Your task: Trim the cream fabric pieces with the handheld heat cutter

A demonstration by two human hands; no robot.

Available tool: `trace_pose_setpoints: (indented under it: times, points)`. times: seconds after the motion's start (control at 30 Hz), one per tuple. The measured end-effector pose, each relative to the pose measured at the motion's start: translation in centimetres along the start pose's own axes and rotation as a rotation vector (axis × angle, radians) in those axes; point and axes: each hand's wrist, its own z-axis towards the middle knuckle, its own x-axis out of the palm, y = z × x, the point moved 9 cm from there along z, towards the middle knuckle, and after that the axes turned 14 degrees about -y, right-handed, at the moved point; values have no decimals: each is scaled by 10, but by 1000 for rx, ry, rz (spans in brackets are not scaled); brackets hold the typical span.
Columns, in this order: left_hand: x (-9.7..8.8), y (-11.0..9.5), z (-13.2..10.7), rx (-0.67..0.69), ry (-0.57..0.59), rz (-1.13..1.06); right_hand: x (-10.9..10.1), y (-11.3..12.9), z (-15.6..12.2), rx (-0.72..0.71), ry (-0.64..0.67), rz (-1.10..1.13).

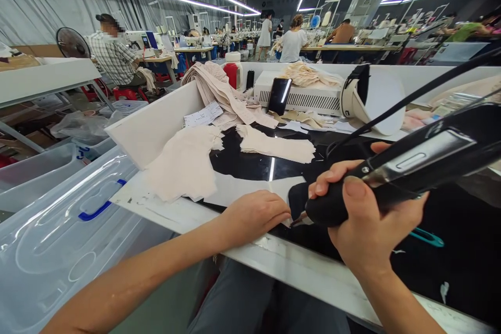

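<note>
My right hand (371,224) is wrapped around a black hand-held power tool (415,164) with a silver plate on its side. Its narrow metal tip (300,219) points left and down, close to the tabletop. Just left of that tip is my left hand (256,216), fingers bent and together, pressing on a cream fabric piece (287,223) that mostly lies hidden beneath it. A pale flat strip (238,188) runs behind my left hand. Farther left, a stack of cream fabric pieces (183,162) overhangs the black tabletop, and another stack (277,146) lies beyond.
A phone (279,96) leans on a white vented box (301,91). Teal thread snips (427,237) lie right of my right hand. A white board (156,125) borders the left side, above a clear plastic bin (70,235). A black cable (391,109) crosses at right. People sit at sewing machines behind.
</note>
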Motion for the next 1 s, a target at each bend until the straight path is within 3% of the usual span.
trace_pose_setpoints:
  times: [0.27, 0.57, 0.77, 1.0]
  points:
    - [0, 3, 5, 13, -13, 24, 1, -1, 0, -14, 13, 4]
    - [4, 0, -1, 234, 29, 31, -1, -1, 0, 20, -40, -27]
    - [-10, -6, -6, 368, -11, 12, -2, -1, 0, 44, -70, -36]
    - [-8, -6, -10, 444, 24, 101, 0, 1, 1, 60, -99, -50]
